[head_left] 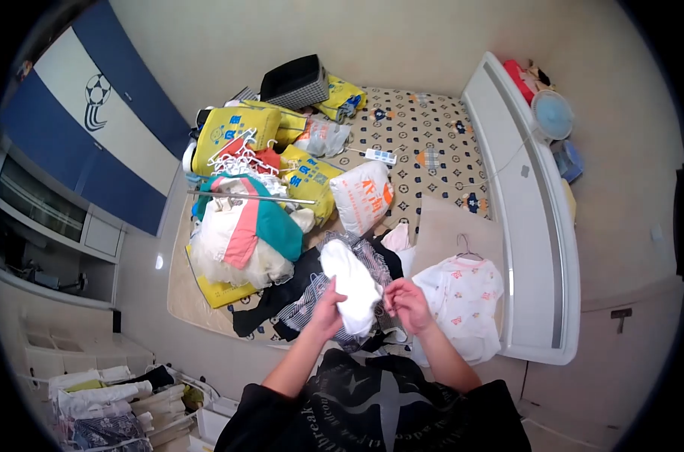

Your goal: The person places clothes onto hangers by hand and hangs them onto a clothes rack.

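Note:
A bundled white cloth [349, 286] is held up in front of my body, above a heap of dark and patterned clothes [300, 301] on the bed. My left hand [328, 307] grips its lower left side, with the thumb on top. At its right edge is my right hand [406, 304], with curled fingers close to the cloth; whether they pinch it is too small to tell. To the right of that hand lies a white patterned baby garment [462, 301], with a hanger [468, 248] at its neck.
Yellow bags [236, 139], a white plastic bag [362, 197], hangers [244, 158] and a green, pink and white garment [244, 218] crowd the bed's left and middle. Behind them stands a black basket [295, 83]. The white headboard [522, 203] borders the right. Clothes hang on a rack [108, 399] lower left.

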`<state>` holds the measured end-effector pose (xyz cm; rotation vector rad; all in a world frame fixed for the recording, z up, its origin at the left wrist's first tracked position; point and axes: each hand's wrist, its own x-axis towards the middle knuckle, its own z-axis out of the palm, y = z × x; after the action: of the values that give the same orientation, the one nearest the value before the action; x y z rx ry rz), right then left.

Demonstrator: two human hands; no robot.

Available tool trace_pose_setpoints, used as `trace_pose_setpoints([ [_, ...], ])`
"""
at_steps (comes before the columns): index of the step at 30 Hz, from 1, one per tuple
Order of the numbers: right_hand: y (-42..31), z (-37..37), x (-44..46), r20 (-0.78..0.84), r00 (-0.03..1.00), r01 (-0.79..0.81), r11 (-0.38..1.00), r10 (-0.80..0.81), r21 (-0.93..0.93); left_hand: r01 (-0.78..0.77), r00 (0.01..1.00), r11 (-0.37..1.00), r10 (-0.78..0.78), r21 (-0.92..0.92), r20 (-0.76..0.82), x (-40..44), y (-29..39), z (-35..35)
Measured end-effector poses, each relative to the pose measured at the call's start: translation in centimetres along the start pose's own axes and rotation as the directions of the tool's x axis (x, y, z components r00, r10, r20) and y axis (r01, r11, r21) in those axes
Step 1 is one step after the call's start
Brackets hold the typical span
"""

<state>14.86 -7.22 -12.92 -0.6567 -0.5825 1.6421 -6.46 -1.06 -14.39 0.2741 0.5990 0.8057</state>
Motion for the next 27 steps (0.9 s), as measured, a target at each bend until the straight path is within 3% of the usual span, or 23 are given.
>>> trace_pose_setpoints([
  [3,1.8,1.4,-1.9,-0.010,0.998,0.049,0.952,-0.055,-0.302,0.061,0.998,0.996,-0.061,-0.068,0.006,1.2,-3.3,1.7],
  [4,1.2,3.0,-2.6,-0.029,0.998,0.035,0.905,-0.053,-0.423,0.112,0.992,0.976,-0.099,-0.189,0.074,2.1,-3.8,1.5],
  [6,2.0,1.4,-3.7,0.086,0.994,0.102,0.789,-0.062,-0.606,0.195,0.978,0.941,-0.166,-0.275,0.127,3.0,-3.8,1.7],
  [8,0.8,2.2,-4.8,0.118,0.986,0.167,0.662,-0.118,-0.730,0.113,0.983,0.983,-0.090,-0.142,0.158,1.7,-2.7,5.3],
  [9,0.1,2.0,-5.0,0.213,0.964,0.267,0.551,-0.162,-0.791,0.066,0.982,0.995,-0.051,-0.076,0.180,1.1,-2.4,6.7],
  [12,-0.2,2.1,-6.3,0.010,0.972,0.165,0.649,-0.235,-0.742,0.015,0.952,1.000,-0.014,-0.002,0.304,1.2,-2.7,7.6],
  [13,-0.3,2.0,-6.4,-0.043,0.968,0.151,0.712,-0.247,-0.686,0.001,0.970,1.000,0.003,-0.013,0.243,0.9,-2.9,8.2],
  [16,-0.3,0.6,-5.7,-0.195,0.949,0.128,0.867,-0.249,-0.482,0.178,0.916,0.970,-0.101,-0.168,0.388,1.4,-2.0,7.2],
  [17,-0.4,-0.9,-5.7,-0.174,0.966,0.109,0.910,-0.192,-0.400,0.210,0.904,0.959,-0.116,-0.191,0.412,1.4,-1.9,7.4],
  [20,-0.7,-0.9,-5.3,-0.248,0.912,0.127,0.800,-0.327,-0.587,0.141,0.922,0.977,-0.070,-0.160,0.381,1.1,-1.7,8.4],
  [21,-1.7,0.5,-5.3,-0.261,0.895,0.203,0.851,-0.362,-0.485,0.116,0.935,0.984,-0.062,-0.137,0.349,0.9,-1.8,8.6],
  [24,-3.5,1.7,-4.7,-0.254,0.903,0.202,0.863,-0.347,-0.463,0.079,0.951,0.996,-0.060,-0.049,0.302,-0.1,-1.9,9.5],
  [25,-4.6,3.3,-4.3,-0.319,0.897,0.086,0.829,-0.305,-0.553,0.054,0.934,0.998,-0.038,-0.036,0.356,-0.2,-2.0,9.3],
  [27,-4.9,3.6,-4.2,-0.293,0.863,0.074,0.676,-0.412,-0.733,-0.025,0.973,0.966,-0.035,0.258,0.226,0.0,-1.6,9.0],
])
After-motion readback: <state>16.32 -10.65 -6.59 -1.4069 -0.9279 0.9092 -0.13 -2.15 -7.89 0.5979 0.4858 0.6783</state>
